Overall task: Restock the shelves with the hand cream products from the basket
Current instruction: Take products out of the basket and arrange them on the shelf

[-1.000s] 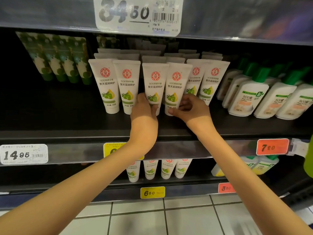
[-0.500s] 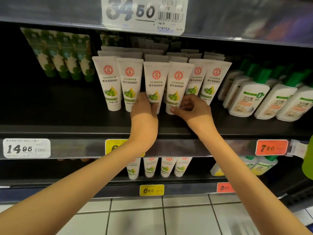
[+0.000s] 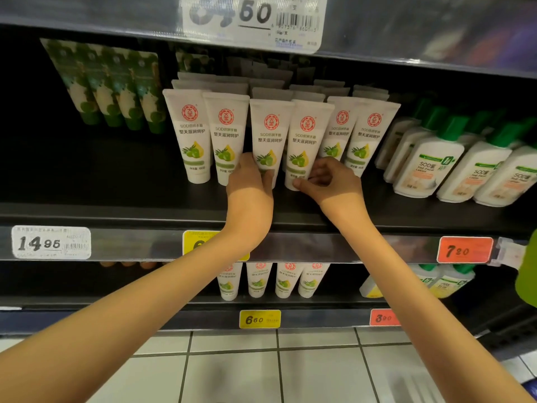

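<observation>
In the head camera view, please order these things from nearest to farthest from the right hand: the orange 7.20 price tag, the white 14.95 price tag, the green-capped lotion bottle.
From the right hand:
1. Green-capped lotion bottle, on the same shelf, to its right.
2. Orange 7.20 price tag, on the shelf edge, lower right.
3. White 14.95 price tag, on the shelf edge, far left.

both bare arms reach forward, left hand point(image 3: 250, 184) cupped, right hand point(image 3: 331, 181) with fingers curled.
</observation>
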A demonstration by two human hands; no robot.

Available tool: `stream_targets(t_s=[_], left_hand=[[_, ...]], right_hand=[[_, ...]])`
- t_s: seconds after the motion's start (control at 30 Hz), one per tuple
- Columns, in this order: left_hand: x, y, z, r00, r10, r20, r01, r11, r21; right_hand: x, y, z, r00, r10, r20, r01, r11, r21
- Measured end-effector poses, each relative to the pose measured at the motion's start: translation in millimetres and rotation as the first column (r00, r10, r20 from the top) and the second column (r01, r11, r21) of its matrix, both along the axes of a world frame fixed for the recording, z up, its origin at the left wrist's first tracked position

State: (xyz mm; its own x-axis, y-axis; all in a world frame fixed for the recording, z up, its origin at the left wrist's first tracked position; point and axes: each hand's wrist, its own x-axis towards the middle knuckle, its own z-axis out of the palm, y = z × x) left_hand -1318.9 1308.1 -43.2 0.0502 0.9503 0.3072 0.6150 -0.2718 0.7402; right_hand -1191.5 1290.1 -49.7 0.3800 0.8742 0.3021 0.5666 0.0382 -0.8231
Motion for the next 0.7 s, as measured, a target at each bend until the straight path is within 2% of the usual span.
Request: stream_targets(t_s=[0.1,0.17,0.23,0.33,0.47,0.57,0.7], left_hand=[[-2.8,-3.9,-0.3,0.999,-0.03,0.019,0.03,1.0,-0.01],[-11.2,-12.6,-2.8,0.995,-0.088,0.046,0.087,0.996,0.009],[-27.4,-25.6,-3.2,0.988,-0.132,0.077,0.131,0.991,0.015],[-67.8,-47.9,1.4,0.974,-0.196,0.116,0.196,0.981,0.01],[-161.7,-79.6,11.4,0.971,-0.23,0.063,0.232,0.972,-0.028],[-250.7,-110.9,17.9,0.994,-0.111,0.021,0.111,0.993,-0.039],[-382.7,-169.2,11.7,0.977,0.212,0.02,-0.211,0.977,-0.035]], right_hand=[[-2.2,-9.9,5.2,0.999,-0.039,0.008,0.04,0.999,-0.017],[-8.9,-25.6,9.4,0.992,-0.111,0.066,0.107,0.992,0.066],[-25.5,-43.7,16.7,0.992,-0.105,0.073,0.09,0.98,0.179],[-64.6,-63.3,31.3,0.99,0.139,0.022,-0.141,0.971,0.193],[-127.7,-71.4,39.5,0.886,0.457,-0.073,-0.446,0.885,0.134],[-184.7,-72.3,31.6,0.767,0.632,-0.112,-0.634,0.773,0.025],[-267.2,-73.2,24.8,0.545,0.835,-0.072,-0.835,0.533,-0.141]])
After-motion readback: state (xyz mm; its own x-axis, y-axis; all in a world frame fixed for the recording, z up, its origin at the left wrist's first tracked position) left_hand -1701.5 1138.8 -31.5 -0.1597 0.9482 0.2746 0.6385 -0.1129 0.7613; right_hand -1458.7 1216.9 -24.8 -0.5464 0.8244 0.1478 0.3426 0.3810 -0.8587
